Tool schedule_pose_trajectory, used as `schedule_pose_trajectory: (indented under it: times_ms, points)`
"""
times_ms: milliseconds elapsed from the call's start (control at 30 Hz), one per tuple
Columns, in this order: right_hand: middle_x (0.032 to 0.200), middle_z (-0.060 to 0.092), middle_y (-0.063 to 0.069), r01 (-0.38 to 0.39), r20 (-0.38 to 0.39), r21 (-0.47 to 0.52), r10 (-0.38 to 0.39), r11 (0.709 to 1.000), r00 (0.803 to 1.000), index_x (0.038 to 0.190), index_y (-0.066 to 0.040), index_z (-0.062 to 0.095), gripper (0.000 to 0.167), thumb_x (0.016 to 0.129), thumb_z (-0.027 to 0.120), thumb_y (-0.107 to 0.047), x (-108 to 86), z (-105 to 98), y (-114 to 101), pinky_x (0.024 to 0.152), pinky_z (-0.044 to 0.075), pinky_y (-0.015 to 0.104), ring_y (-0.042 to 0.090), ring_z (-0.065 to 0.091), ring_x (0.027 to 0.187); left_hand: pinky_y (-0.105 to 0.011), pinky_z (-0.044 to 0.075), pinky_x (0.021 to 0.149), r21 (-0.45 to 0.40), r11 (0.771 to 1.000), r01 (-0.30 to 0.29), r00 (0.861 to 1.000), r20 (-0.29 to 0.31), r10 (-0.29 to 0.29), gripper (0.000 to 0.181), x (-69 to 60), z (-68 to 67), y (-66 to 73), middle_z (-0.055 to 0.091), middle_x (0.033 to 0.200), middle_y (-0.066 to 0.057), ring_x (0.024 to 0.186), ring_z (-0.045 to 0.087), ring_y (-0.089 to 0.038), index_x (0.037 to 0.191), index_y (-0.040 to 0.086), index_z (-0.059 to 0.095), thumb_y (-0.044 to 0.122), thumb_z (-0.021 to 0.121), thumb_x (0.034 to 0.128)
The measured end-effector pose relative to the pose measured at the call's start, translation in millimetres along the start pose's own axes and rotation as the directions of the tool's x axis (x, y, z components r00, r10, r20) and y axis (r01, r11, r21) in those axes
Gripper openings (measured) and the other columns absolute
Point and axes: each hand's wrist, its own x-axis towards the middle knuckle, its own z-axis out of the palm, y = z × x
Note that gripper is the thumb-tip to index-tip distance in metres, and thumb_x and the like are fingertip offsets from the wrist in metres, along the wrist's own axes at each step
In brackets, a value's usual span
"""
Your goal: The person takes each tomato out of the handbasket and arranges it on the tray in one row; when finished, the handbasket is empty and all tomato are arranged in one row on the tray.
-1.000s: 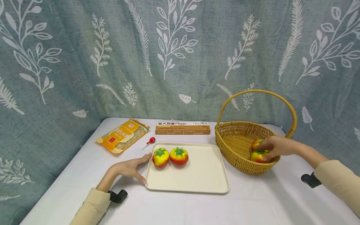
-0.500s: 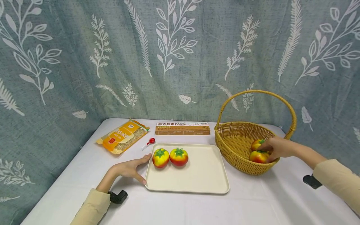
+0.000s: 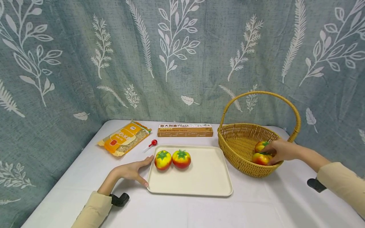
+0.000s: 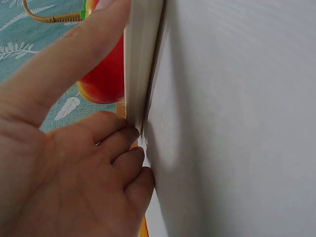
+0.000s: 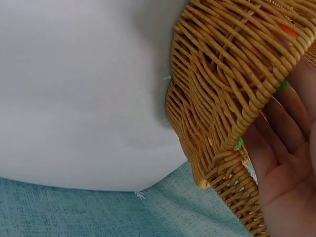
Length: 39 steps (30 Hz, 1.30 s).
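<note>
My right hand [image 3: 282,151] reaches over the right rim of the wicker basket [image 3: 232,155] and grips the nearer red-and-yellow tomato [image 3: 260,159] inside it. Another tomato [image 3: 260,146] lies just behind, partly covered by the fingers. In the right wrist view the basket wall hides the fingertips. My left hand [image 3: 129,172] rests at the left edge of the cream tray [image 3: 205,177], thumb and fingers spread apart along its rim. On that tray's left half sit two tomatoes, one on the left [image 3: 163,160] and one on the right [image 3: 181,159], side by side.
Behind the tray lies a brown pasta box [image 3: 185,130]. A red lollipop [image 3: 153,142] and an orange food packet [image 3: 125,137] are at the back left. The basket's tall handle [image 3: 260,92] arches above it. A patterned curtain [image 3: 182,63] hangs behind the white table [image 3: 199,210].
In the basket, my right hand has shifted slightly and the nearer tomato has moved a little to the left. My left hand, the tray and its tomatoes have stayed in place.
</note>
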Motion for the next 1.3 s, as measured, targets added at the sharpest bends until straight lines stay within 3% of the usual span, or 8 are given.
schedule_pose_trajectory:
  times_ms: [233,400,533,767,933,1033,1133,1300]
  points:
    - [0.085,0.069,-0.005,0.044,-0.013,-0.03,-0.044,0.999,0.999,0.11,0.006,0.069,0.053,0.08,0.078,-0.036,3.2,-1.4,-2.0,0.054,0.039,0.021,0.001,0.049,0.066,-0.055,0.01,0.115,0.009,1.0,-0.028,1.0,-0.002,0.028,0.111,0.4,0.7,-4.0,0.011,0.157,-0.023,0.144,0.01,-0.039,0.153,0.0,0.015,0.029,0.085,0.0724]
    - [0.101,0.072,0.01,0.065,-0.025,-0.043,-0.066,0.997,0.998,0.115,0.007,0.066,0.059,0.079,0.077,-0.039,8.6,-7.6,-6.1,0.071,0.057,0.033,0.019,0.069,0.087,-0.055,0.01,0.114,0.007,0.999,-0.032,0.999,-0.003,0.032,0.111,-0.5,0.3,-3.5,0.011,0.157,-0.023,0.144,0.01,-0.04,0.153,0.0,0.015,0.029,0.085,0.0723]
    - [0.109,0.07,0.016,0.032,-0.044,-0.018,-0.033,0.999,0.999,0.12,0.008,0.063,0.061,0.079,0.077,-0.036,11.4,-12.1,-11.7,0.077,0.057,0.039,0.03,0.067,0.098,-0.055,0.01,0.114,0.0,1.0,-0.026,1.0,-0.002,0.026,0.111,-1.1,0.0,-2.4,0.011,0.157,-0.023,0.144,0.01,-0.039,0.153,0.0,0.015,0.029,0.085,0.0724]
    - [0.108,0.07,0.015,-0.038,-0.159,-0.07,0.026,0.997,0.987,0.119,0.003,0.066,0.056,0.078,0.08,-0.032,11.6,-12.3,-29.0,0.077,0.056,0.04,0.033,0.066,0.098,-0.055,0.01,0.115,0.004,1.0,-0.025,1.0,0.001,0.025,0.11,-0.4,-0.4,-1.8,0.012,0.158,-0.022,0.144,0.011,-0.039,0.153,0.0,0.015,0.029,0.085,0.0727]
    - [0.108,0.069,0.018,-0.09,-0.274,-0.072,0.067,0.993,0.959,0.119,0.002,0.067,0.057,0.076,0.082,-0.032,11.1,-10.1,-44.2,0.062,0.051,0.029,0.017,0.063,0.074,-0.055,0.011,0.115,0.01,1.0,-0.021,1.0,0.0,0.021,0.11,0.4,-0.9,-2.8,0.012,0.157,-0.023,0.144,0.011,-0.039,0.153,0.001,0.015,0.03,0.085,0.0726]
    - [0.106,0.068,0.02,-0.109,-0.341,-0.078,0.076,0.991,0.937,0.121,0.002,0.065,0.057,0.076,0.082,-0.029,11.8,-8.6,-52.1,0.051,0.037,0.025,0.006,0.042,0.053,-0.055,0.011,0.115,0.011,1.0,-0.019,1.0,-0.001,0.019,0.11,0.6,-0.9,-2.8,0.012,0.157,-0.023,0.144,0.011,-0.039,0.153,0.001,0.015,0.03,0.085,0.0726]
    - [0.097,0.069,0.016,-0.124,-0.415,-0.097,0.073,0.988,0.907,0.122,0.001,0.065,0.056,0.076,0.083,-0.025,14.2,-7.2,-59.0,0.048,0.029,0.025,0.006,0.026,0.047,-0.054,0.011,0.115,0.012,1.0,-0.016,1.0,-0.001,0.016,0.11,0.6,-0.6,-2.7,0.012,0.158,-0.022,0.144,0.011,-0.038,0.153,0.001,0.015,0.03,0.085,0.0726]
    - [0.084,0.068,0.01,-0.111,-0.518,-0.109,0.039,0.988,0.855,0.123,-0.001,0.065,0.056,0.074,0.084,-0.019,19.6,-4.6,-70.0,0.047,0.029,0.024,0.007,0.026,0.048,-0.054,0.01,0.115,0.001,1.0,-0.015,1.0,-0.001,0.015,0.11,-0.2,-0.3,-2.0,0.012,0.157,-0.023,0.144,0.011,-0.038,0.153,0.001,0.015,0.029,0.085,0.0726]
